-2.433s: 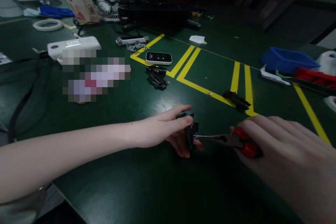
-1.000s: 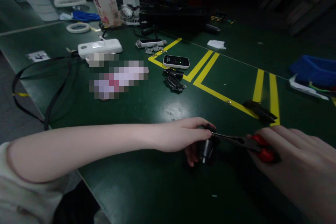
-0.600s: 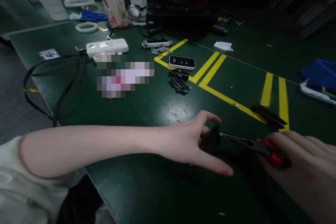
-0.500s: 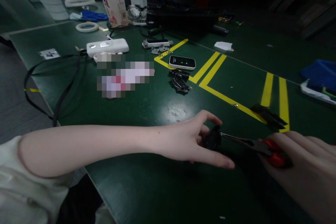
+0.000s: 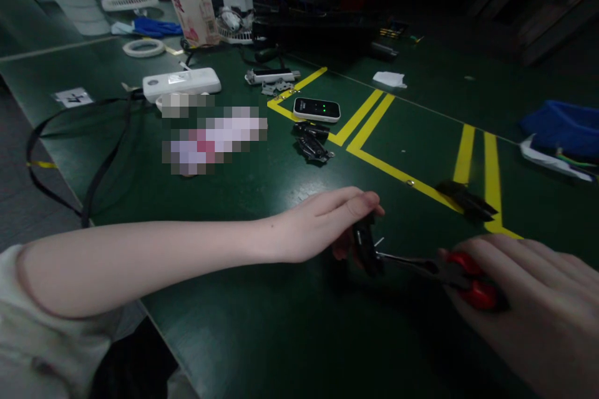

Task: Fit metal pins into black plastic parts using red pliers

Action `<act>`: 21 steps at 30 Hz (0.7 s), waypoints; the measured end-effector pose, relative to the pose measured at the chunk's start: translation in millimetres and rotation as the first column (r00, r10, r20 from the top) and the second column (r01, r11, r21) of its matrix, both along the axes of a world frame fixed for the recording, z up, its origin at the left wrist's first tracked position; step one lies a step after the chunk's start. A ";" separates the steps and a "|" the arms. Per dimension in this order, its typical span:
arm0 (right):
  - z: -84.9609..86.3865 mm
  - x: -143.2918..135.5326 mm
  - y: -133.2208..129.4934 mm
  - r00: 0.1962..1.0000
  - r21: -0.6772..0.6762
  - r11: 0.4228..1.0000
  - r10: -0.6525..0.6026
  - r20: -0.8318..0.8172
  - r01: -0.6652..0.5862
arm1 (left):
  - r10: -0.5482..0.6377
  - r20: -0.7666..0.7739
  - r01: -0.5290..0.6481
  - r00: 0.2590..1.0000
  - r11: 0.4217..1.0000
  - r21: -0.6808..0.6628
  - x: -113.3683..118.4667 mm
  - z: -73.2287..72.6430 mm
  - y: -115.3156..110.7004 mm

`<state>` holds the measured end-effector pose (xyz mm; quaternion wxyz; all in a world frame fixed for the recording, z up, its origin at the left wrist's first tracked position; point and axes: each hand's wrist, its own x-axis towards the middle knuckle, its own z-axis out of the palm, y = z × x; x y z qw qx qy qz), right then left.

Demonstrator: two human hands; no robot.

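The black part (image 5: 365, 246) is in the left hand (image 5: 318, 224), above the near side of the green desk (image 5: 281, 336), and it leans with its lower end toward the right. Half a second ago it was a dark, compact shape beside a thumb stretched far out; now the thumb has folded back over its upper end, and the fingers are closed around it, so more of its long, curved side shows. A thin bright sliver (image 5: 379, 242) now stands out at its right edge.

The tips of the pliers (image 5: 452, 274) meet that edge lower down, as far as can be seen in the dim light. The right hand (image 5: 528, 287) has its fingers wrapped around the red handles, just as before.

Farther out, the small black pieces (image 5: 311, 144) lie unmoved in front of the white-edged device (image 5: 317, 110), where one green light stands out instead of two. Another black piece (image 5: 468, 201) rests across the yellow tape (image 5: 463, 156), also unmoved. The view itself has turned a little, shifting everything slightly leftward.
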<state>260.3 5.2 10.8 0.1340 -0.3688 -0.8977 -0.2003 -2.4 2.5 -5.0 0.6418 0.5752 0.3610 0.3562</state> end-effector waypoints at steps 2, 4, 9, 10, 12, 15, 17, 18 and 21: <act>3.9 -6.8 -6.4 0.999 0.037 0.999 0.025 0.045 -0.027 | 0.033 -0.047 -0.033 0.998 0.999 0.008 0.3 1.8 -3.2; 5.8 -11.4 -10.4 0.999 0.056 0.998 0.004 0.051 -0.007 | 0.072 -0.053 -0.074 0.996 0.997 -0.034 1.2 2.9 -5.5; 6.2 -12.9 -8.9 0.997 0.047 0.997 0.062 0.047 -0.064 | 0.011 -0.022 -0.013 1.000 0.996 -0.088 4.7 3.9 -4.3; 6.5 -12.9 -8.0 0.995 0.051 0.995 0.084 0.052 -0.087 | -0.030 -0.034 0.027 0.999 0.996 -0.087 5.0 4.4 -3.5; 7.8 -13.2 -6.8 0.995 0.063 0.994 0.088 0.051 -0.091 | -0.094 -0.063 0.087 0.994 0.991 -0.101 4.9 5.4 -2.8; 10.5 -12.5 -6.1 0.995 0.033 0.997 0.073 0.065 -0.075 | -0.172 -0.066 0.160 0.983 0.975 -0.157 3.5 6.9 -3.7; 11.6 -10.4 -5.0 0.994 0.009 0.998 0.063 0.085 -0.064 | -0.266 -0.030 0.256 0.964 0.950 -0.178 2.1 8.0 -4.6; 11.7 -9.0 -4.2 0.994 0.005 0.998 0.061 0.094 -0.062 | -0.318 -0.001 0.313 0.948 0.933 -0.176 1.4 8.6 -4.8; 10.6 -5.4 -1.2 0.994 0.018 0.999 0.049 0.100 -0.051 | -0.412 0.083 0.420 0.908 0.891 -0.174 -0.7 10.7 -3.9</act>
